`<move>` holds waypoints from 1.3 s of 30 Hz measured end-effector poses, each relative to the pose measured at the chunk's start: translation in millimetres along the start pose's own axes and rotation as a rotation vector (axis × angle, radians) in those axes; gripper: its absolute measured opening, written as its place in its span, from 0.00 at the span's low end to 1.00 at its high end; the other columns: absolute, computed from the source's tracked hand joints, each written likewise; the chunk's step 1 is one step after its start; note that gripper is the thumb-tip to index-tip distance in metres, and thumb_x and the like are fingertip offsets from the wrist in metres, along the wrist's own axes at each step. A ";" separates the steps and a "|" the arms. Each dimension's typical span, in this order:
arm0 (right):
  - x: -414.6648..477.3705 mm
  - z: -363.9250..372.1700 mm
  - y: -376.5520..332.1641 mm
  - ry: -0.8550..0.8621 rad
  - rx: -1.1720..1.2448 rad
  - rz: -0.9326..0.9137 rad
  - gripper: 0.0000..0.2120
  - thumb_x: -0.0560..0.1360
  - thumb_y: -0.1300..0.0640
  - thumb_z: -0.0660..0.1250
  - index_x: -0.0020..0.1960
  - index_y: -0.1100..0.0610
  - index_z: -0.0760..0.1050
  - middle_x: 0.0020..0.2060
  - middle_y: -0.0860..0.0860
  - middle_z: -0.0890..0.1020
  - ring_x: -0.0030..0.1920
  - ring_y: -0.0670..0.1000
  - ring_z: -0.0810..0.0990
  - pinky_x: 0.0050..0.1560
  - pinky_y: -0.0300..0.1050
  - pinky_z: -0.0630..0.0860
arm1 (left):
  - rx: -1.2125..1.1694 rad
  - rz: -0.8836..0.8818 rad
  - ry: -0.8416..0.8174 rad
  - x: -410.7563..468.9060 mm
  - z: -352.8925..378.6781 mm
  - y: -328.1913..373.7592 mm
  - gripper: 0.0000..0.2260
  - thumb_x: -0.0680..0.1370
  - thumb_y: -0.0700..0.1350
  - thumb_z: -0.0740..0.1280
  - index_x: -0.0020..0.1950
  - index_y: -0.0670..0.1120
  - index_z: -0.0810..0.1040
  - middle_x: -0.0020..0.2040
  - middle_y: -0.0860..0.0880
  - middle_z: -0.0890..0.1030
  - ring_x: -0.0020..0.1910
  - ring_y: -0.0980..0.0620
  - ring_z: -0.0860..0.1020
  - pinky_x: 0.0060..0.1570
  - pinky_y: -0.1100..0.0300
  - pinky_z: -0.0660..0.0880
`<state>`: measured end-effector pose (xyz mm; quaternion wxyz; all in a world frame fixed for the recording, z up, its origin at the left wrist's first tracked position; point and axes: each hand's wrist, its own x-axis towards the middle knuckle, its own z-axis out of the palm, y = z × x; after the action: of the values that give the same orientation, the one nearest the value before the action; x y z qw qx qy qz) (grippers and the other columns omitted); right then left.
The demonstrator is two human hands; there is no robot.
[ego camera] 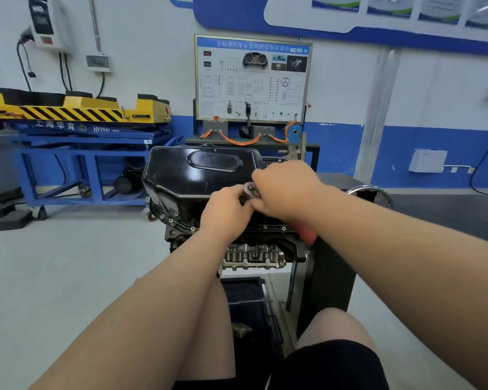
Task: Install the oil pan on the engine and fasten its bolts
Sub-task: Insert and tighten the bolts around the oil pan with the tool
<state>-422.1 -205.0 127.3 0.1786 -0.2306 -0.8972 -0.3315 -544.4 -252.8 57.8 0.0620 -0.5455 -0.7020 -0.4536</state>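
Note:
A glossy black oil pan (197, 173) sits on top of the upturned engine (251, 254), which is mounted on a dark stand. Bolts (192, 229) show along the pan's near flange. A ratchet wrench with a silver head (251, 189) and a red handle (307, 235) stands at the pan's near right edge. My left hand (226, 212) curls around the tool just below the head. My right hand (285, 190) grips the wrench beside the head and covers most of its shaft. The socket and the bolt under it are hidden by my hands.
A blue lift cart (82, 153) with a yellow striped top stands at the left. A training board (252, 80) with orange cables is behind the engine. A chrome handwheel (378, 191) sticks out at the stand's right. A dark tray (248, 305) lies under the engine between my knees.

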 end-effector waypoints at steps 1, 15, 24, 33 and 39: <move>-1.1 0.7 -8.1 -0.015 0.032 0.066 0.18 0.74 0.43 0.60 0.33 0.54 0.66 0.27 0.47 0.65 0.26 0.49 0.65 0.26 0.42 0.59 | 0.034 -0.013 0.010 -0.7 0.5 0.6 0.08 0.72 0.41 0.63 0.47 0.50 0.80 0.41 0.50 0.82 0.41 0.46 0.79 0.42 0.51 0.77; 11.9 -9.2 -2.4 -0.109 -0.104 -0.054 0.17 0.76 0.43 0.60 0.34 0.53 0.69 0.31 0.49 0.69 0.31 0.50 0.69 0.33 0.44 0.62 | 0.256 0.184 -0.210 24.3 -23.5 -3.3 0.10 0.72 0.50 0.70 0.33 0.54 0.72 0.29 0.57 0.73 0.32 0.52 0.74 0.34 0.58 0.70; 20.4 2.0 -2.7 -0.036 0.113 0.106 0.22 0.73 0.39 0.60 0.31 0.51 0.58 0.29 0.48 0.63 0.27 0.48 0.61 0.26 0.42 0.55 | 0.256 0.140 0.019 14.4 -13.1 -9.0 0.12 0.72 0.50 0.66 0.31 0.50 0.68 0.29 0.54 0.70 0.34 0.47 0.70 0.31 0.57 0.62; 13.6 0.5 2.0 -0.006 0.081 0.057 0.22 0.74 0.39 0.60 0.31 0.53 0.59 0.28 0.48 0.62 0.27 0.49 0.62 0.26 0.42 0.56 | 0.214 0.068 0.072 8.7 -5.6 -4.7 0.12 0.73 0.49 0.64 0.31 0.49 0.66 0.30 0.53 0.71 0.36 0.45 0.71 0.32 0.57 0.65; 13.0 8.5 -5.8 -0.032 0.206 0.202 0.22 0.76 0.39 0.54 0.29 0.52 0.61 0.28 0.49 0.65 0.28 0.49 0.63 0.27 0.42 0.58 | 0.227 0.082 0.110 9.8 -5.1 1.9 0.08 0.74 0.43 0.60 0.41 0.43 0.78 0.38 0.44 0.80 0.42 0.39 0.76 0.35 0.56 0.68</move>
<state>-437.4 -199.3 124.4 0.2196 -0.3052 -0.9015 -0.2143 -548.9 -249.5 67.5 0.1805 -0.5375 -0.7214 -0.3976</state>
